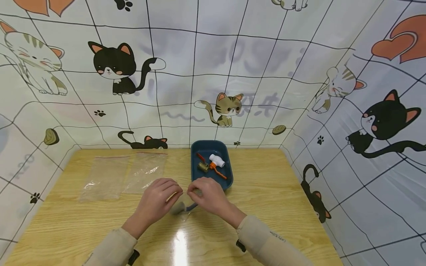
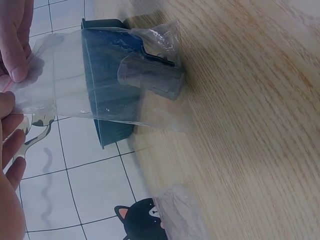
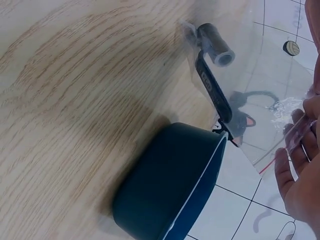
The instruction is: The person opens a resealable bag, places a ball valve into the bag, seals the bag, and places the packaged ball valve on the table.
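Observation:
A clear zip bag (image 2: 65,75) hangs upright between my hands, its red-lined mouth at my fingertips. My left hand (image 1: 162,199) pinches one side of that mouth, and my right hand (image 1: 210,195) pinches the other. Inside, at the bottom of the bag, lies a grey ball valve (image 2: 150,77) with a dark blue lever handle (image 3: 214,90). The bag's lower end is close over the table, in front of the blue tray. In the head view, the hands hide most of the bag's upper part.
Just beyond my hands stands a blue tray (image 1: 195,147) holding a white valve (image 1: 217,160) with an orange handle and a brass valve (image 1: 203,167). Two flat clear bags (image 1: 106,175) lie at the back left of the wooden table (image 1: 266,207). Cat-print curtains (image 1: 173,55) border the table.

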`<action>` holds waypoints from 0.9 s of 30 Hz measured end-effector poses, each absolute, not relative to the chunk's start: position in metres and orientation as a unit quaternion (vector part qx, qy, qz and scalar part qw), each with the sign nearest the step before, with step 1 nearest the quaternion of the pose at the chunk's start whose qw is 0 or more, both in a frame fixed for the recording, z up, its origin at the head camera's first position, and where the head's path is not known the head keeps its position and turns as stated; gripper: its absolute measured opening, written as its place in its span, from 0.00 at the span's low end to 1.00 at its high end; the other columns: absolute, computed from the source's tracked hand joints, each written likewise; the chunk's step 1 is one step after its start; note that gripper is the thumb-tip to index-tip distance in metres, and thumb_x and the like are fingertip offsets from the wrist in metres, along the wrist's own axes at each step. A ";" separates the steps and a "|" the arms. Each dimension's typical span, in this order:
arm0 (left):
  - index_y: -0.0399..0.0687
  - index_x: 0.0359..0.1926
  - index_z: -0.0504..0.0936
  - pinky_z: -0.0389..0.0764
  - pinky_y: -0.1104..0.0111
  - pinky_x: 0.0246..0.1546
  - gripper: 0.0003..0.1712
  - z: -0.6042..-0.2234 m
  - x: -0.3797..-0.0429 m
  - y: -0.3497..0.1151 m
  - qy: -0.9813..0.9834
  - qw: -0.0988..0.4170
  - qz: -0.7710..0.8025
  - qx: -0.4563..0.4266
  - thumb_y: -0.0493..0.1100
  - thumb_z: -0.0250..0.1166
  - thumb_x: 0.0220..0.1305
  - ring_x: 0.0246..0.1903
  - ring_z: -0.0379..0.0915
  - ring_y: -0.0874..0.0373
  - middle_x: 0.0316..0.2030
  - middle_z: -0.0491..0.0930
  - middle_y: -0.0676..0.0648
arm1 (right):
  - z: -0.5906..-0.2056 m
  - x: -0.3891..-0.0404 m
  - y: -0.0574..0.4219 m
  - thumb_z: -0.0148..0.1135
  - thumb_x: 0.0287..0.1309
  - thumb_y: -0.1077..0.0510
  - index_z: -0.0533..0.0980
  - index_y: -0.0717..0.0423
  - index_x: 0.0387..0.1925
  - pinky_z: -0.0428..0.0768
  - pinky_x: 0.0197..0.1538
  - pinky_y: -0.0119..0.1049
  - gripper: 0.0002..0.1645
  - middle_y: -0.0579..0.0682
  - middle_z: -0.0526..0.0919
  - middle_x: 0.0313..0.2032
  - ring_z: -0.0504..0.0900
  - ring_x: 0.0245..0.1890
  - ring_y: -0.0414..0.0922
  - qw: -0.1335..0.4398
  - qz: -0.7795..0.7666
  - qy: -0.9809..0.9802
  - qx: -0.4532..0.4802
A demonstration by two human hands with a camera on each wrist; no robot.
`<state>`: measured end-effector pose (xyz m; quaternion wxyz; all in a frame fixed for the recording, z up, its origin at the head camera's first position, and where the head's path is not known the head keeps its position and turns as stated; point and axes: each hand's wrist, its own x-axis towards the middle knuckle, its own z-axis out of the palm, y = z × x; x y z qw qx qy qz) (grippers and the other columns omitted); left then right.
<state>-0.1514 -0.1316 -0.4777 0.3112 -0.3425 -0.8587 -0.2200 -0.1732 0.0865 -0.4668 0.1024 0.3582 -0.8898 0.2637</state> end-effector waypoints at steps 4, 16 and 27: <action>0.53 0.33 0.85 0.80 0.60 0.49 0.06 -0.476 -0.151 -0.131 -0.857 0.315 -0.223 -0.342 0.42 0.74 0.53 0.41 0.81 0.57 0.33 0.85 0.54 | -0.466 -0.173 0.089 0.64 0.63 0.51 0.82 0.43 0.35 0.80 0.44 0.30 0.04 0.38 0.85 0.35 0.82 0.37 0.34 0.095 0.255 -0.894 0.355; 0.53 0.33 0.85 0.80 0.59 0.49 0.06 -0.478 -0.150 -0.132 -0.855 0.319 -0.224 -0.342 0.42 0.74 0.52 0.42 0.80 0.56 0.33 0.85 0.53 | -0.467 -0.170 0.091 0.64 0.63 0.51 0.82 0.43 0.35 0.79 0.45 0.31 0.04 0.37 0.84 0.34 0.80 0.36 0.34 0.066 0.268 -0.897 0.346; 0.53 0.33 0.85 0.79 0.60 0.49 0.03 -0.480 -0.150 -0.131 -0.849 0.320 -0.228 -0.353 0.44 0.70 0.59 0.42 0.80 0.57 0.34 0.85 0.55 | -0.462 -0.170 0.091 0.63 0.63 0.50 0.82 0.43 0.36 0.81 0.45 0.32 0.04 0.38 0.85 0.37 0.81 0.39 0.35 -0.005 0.315 -0.894 0.318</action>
